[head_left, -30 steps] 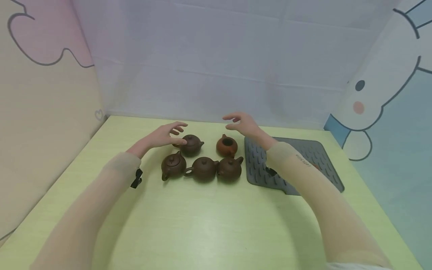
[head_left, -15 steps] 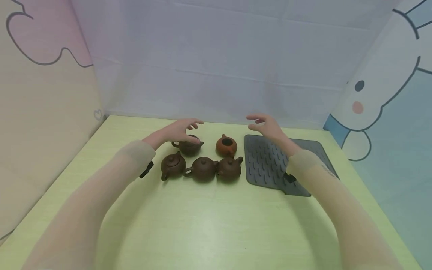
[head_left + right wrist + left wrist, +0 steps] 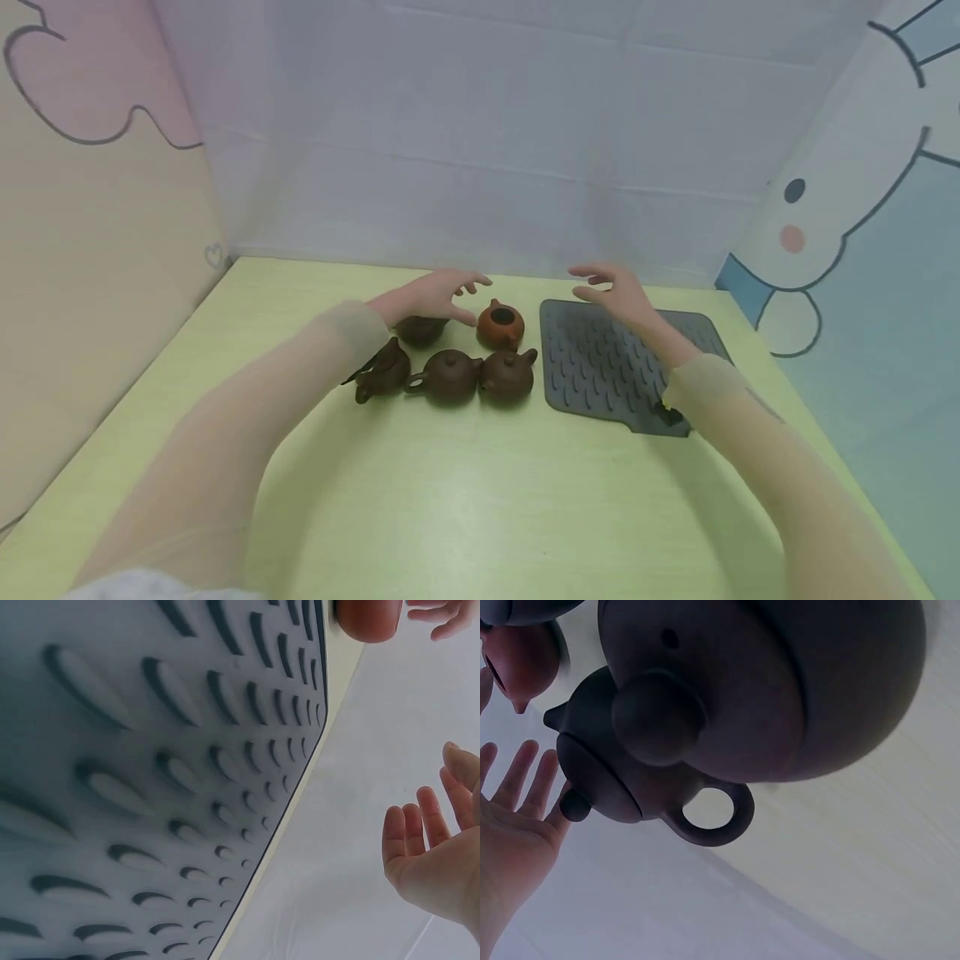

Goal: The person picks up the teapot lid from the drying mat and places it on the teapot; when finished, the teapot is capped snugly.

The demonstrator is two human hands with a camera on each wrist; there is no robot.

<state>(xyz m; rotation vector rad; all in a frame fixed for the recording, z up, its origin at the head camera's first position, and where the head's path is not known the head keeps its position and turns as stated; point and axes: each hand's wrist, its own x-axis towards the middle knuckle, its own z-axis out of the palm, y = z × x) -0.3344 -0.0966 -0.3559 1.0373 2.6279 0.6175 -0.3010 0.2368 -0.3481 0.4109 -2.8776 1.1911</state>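
Observation:
In the head view my left hand reaches over the back row, its fingers spread. Its wrist covers part of a dark brown teapot, and the thumb ends close to the left side of a reddish-orange teapot with an uncovered mouth. The left wrist view shows that left palm holding nothing, beside a lidded brown teapot with a looped handle. My right hand is held over the back of a grey ridged mat, fingers apart and empty.
Three more dark brown teapots stand in front: a left one partly covered by the left wrist camera, a middle one and a right one. A pale curtain hangs behind the light yellow-green table.
My left hand has moved right, from beside the back brown teapot to near the orange one. The right hand has gone right, from above the orange teapot to over the mat. The teapots stay put.

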